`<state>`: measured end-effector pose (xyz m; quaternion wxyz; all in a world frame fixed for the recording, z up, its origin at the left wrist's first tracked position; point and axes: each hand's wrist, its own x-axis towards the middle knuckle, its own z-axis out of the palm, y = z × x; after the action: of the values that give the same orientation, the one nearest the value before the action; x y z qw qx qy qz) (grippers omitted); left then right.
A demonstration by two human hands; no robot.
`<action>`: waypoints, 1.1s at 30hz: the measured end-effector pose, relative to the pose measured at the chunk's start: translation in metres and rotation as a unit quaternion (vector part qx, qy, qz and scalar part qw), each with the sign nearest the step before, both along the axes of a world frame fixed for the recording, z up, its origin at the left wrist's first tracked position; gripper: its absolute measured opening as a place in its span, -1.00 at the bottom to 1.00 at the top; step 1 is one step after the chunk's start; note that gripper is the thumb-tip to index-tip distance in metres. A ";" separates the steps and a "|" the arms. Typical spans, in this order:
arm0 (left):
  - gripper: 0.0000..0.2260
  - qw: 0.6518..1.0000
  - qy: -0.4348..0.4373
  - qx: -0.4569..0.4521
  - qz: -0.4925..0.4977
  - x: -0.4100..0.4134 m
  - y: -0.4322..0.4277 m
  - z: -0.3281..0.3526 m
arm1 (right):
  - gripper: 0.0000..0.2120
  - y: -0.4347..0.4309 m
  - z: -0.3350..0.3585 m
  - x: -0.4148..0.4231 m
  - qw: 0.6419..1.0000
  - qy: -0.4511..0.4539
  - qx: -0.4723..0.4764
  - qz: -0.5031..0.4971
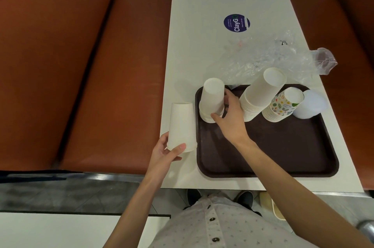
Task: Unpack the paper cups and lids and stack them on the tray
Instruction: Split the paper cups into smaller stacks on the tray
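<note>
The white bench [202,4] carries everything. The dark brown tray [263,156] sits at its near end, with its front half bare. Behind the tray lies crumpled clear wrapping [273,59], already off and spilling over the bench's right edge.

Along the tray's far strip stand 4 upside-down groups:
- a tall white cup stack [261,94], leaning right;
- a short white stack [212,100] in the far-left corner;
- a patterned cup stack [283,106], touching the tall one;
- what looks like a translucent pile of lids [309,106] at the right end.

The left hand [164,154] holds an upturned white cup [182,124] by its rim end, thumb in front and fingers behind. The cup is over the bench's left edge, just beside the tray. I cannot tell whether it is 1 cup or a few nested together.

The right hand [230,118] wraps the short white stack low down. Its thumb is against the rolled rims at the base and its fingers curl behind.

These cups should be very light and thin-walled, so a hard squeeze at mid-height would likely dent them. The rolled rim is probably the stiffest place to grip. Nested stacks tip easily, and the tall one already leans. The held cup likely wants lowering straight over the short stack while the right hand steadies the base. The lids look smooth and may slide, so a grip round the whole pile seems safest.
</note>
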<state>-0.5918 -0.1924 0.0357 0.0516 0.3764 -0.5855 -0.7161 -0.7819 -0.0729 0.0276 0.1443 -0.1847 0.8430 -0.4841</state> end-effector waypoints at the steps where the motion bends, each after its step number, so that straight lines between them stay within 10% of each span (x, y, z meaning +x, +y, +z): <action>1: -0.66 1.000 -0.003 0.000 -0.003 0.000 0.000 -0.001 | -0.20 0.000 0.000 0.000 1.000 0.001 0.008 0.005; 16: -0.50 1.000 -0.009 0.001 -0.022 -0.002 -0.001 0.000 | -0.30 -0.018 0.064 -0.002 0.989 0.113 -0.089 0.027; 24: -0.53 1.000 -0.010 0.010 -0.028 -0.001 0.003 -0.001 | -0.25 -0.008 0.030 0.000 0.944 0.215 0.196 0.159; 33: -0.43 0.999 -0.001 0.013 -0.052 -0.004 0.008 0.004 | -0.42 -0.009 0.056 0.009 0.965 0.190 0.104 0.147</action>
<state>-0.5954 -0.1843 0.0400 0.0088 0.3469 -0.5948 -0.7251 -0.7731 -0.0823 0.0839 0.0692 -0.3793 0.8643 -0.3231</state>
